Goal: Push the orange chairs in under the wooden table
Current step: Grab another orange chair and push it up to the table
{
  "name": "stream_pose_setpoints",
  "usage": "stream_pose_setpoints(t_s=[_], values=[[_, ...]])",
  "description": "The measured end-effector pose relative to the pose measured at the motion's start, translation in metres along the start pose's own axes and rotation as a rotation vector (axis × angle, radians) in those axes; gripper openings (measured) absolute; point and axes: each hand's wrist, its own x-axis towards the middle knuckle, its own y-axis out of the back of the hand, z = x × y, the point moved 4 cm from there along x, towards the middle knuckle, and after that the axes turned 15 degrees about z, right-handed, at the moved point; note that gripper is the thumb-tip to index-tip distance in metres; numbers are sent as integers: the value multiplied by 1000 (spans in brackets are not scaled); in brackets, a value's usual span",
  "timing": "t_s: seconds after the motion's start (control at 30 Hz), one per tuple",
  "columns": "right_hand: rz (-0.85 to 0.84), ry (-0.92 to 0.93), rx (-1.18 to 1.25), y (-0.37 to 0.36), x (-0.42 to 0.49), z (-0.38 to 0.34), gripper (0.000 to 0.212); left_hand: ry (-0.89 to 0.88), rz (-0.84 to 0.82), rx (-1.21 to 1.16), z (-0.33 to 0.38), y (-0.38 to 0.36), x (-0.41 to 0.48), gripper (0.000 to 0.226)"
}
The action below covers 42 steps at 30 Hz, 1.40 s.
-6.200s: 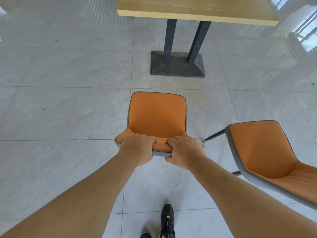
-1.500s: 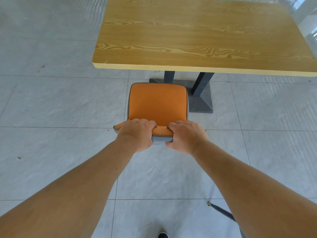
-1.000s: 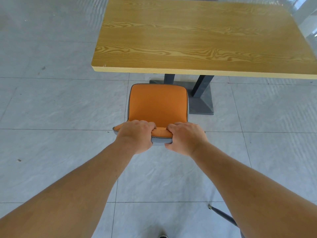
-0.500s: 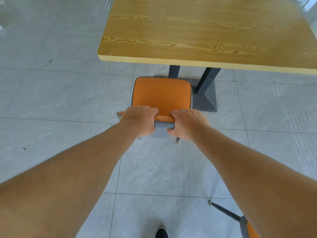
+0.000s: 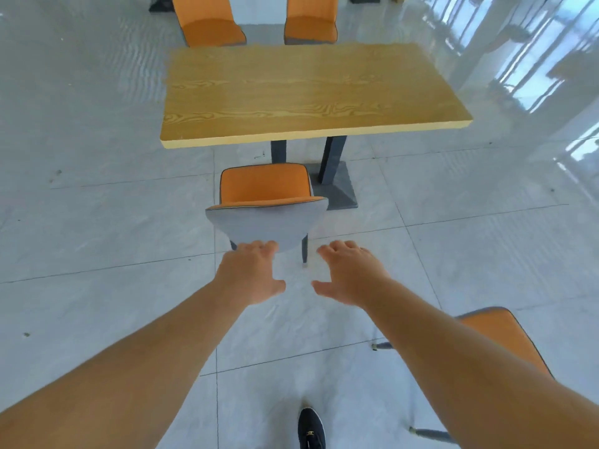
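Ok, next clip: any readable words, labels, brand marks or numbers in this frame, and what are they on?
No readable text anywhere.
Black shoe: a small pale mark on the laces area, too small and blurred to read.
Wooden table, the pushed chair and the floor tiles: no print or labels.

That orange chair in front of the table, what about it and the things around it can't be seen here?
- Chair in front: front legs hidden by its own seat, head view.
- Second chair, lower right: mostly covered by the right forearm and cut by the frame edge.
- Two far chairs: tops cut by the top edge, legs behind the table.
- Left hand fingertips: blurred, contact unclear.
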Motion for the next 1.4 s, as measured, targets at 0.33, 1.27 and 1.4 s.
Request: stream_pose_setpoints(t_s=[0.33, 1.27, 1.4], values=[[-46, -329, -14, 26, -228, 89, 69, -320, -103, -160, 182, -26, -110, 72], [51, -463, 28, 47, -671, 444, 94, -400, -249, -188, 654, -183, -345, 71], [-10, -385, -3, 32, -647, 485, 95, -348, -259, -296, 703, -217, -315, 75]])
